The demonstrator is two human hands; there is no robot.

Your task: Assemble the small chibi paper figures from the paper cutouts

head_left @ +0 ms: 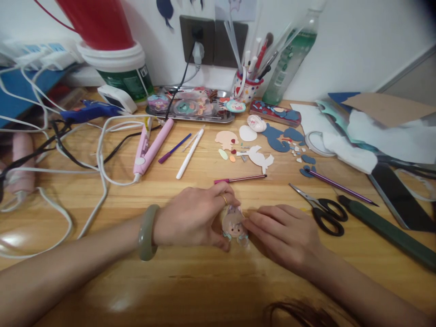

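A small, shiny cartoon character piece (233, 223) with a face and clear edges lies near the tabletop between my hands. My left hand (195, 218) curves round its left side, thumb below and fingers above, with a ring on one finger and a green bangle at the wrist. Pinched at the piece's right edge are the fingers of my right hand (286, 231). Just beyond the hands lies a magenta pen (240, 179). Farther back are cut paper shapes: a peach one (226, 139), a white one (260, 157) and blue ones (275, 137).
Black-handled scissors (322, 206), a dark green tool handle (388, 229), a purple pencil (344, 186) and a phone (403, 195) lie at right. A pink straightener (150, 152) and white cables (102, 159) spread leftward. Behind stand a metal tray (218, 117), a pen cup (247, 88) and a bottle (289, 59).
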